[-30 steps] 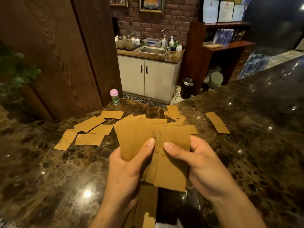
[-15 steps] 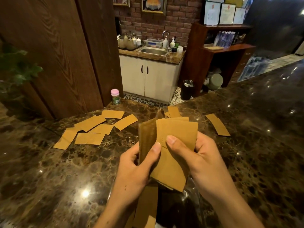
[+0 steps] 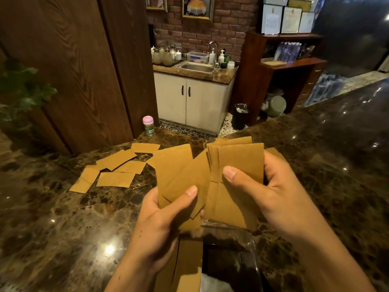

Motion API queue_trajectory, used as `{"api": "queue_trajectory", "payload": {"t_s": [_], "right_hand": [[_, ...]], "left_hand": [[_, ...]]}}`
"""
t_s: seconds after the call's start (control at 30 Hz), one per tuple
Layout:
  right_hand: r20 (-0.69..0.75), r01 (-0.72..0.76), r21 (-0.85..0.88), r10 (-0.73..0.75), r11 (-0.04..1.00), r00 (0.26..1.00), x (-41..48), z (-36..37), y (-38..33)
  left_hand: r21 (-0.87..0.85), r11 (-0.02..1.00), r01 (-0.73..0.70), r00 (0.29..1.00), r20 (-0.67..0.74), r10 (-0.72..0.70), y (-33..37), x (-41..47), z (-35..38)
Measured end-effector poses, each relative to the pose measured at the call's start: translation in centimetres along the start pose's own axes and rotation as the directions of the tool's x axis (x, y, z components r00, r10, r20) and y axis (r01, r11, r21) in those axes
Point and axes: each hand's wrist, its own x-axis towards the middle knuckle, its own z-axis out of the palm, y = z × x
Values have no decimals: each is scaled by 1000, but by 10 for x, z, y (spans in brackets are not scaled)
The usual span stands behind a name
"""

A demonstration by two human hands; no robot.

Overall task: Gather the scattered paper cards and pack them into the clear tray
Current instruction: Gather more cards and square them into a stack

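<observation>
Now your left hand (image 3: 166,220) pinches a fan of cards (image 3: 179,171), thumb on top, while your right hand (image 3: 271,186) clamps a thicker stack (image 3: 240,163) just beside it, the two bunches overlapping above the tray (image 3: 251,245). More cards (image 3: 187,268) already lie in the tray's left half. Others (image 3: 115,167) sit loose on the counter (image 3: 52,218) to the left, near a pink-capped jar (image 3: 148,125).

Dim room behind a dark marble counter (image 3: 63,228)

Far: brick wall (image 3: 200,32), white cabinet (image 3: 189,102) with steel sink (image 3: 197,68). Left, dark wood panelling (image 3: 69,70); right, wooden shelving (image 3: 280,66). Ceiling lights glint off the stone.
</observation>
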Motion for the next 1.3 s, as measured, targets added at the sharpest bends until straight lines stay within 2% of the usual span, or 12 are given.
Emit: {"api": "queue_trajectory", "payload": {"t_s": [0.13,0.2,0.3,0.4,0.47,0.53,0.63,0.77,0.9,1.1,1.2,1.3], "right_hand": [[188,-134,-105,152,985,970,-6,-7,2],[213,-127,-128,152,984,965,-7,-8,1],[209,-60,-211,105,976,972,-5,-7,-4],[257,-75,-161,115,984,960,-1,-5,-8],[207,-70,-123,94,990,974,0,-3,-7],[80,-52,-58,56,997,995,-1,-1,-1],[13,-107,111,106,988,994,-6,6,10],[45,-239,419,243,876,969,-12,8,17],[85,-279,560,281,780,956,-13,15,14],[72,-300,541,312,785,947,-11,27,21],[-14,-264,490,310,831,951,-10,26,22],[-193,-146,304,211,941,958,-10,23,20]], "left_hand": [[20,999,-44,991,-129,46,-1,-1,1],[104,992,-76,987,-135,90,0,-1,0],[237,967,-92,994,-30,102,3,1,-4],[279,956,-89,996,35,83,5,1,-5],[230,970,-82,997,11,82,4,0,-1],[112,993,-31,999,-41,36,5,-2,3],[-52,999,8,995,-102,-13,8,-2,3],[21,998,-58,992,-107,60,9,-2,3],[30,996,-86,989,-115,89,4,-2,4],[56,991,-121,983,-134,128,-3,0,9],[282,938,-200,953,-168,254,-7,1,5],[450,852,-268,931,-107,349,-8,-1,5]]}}
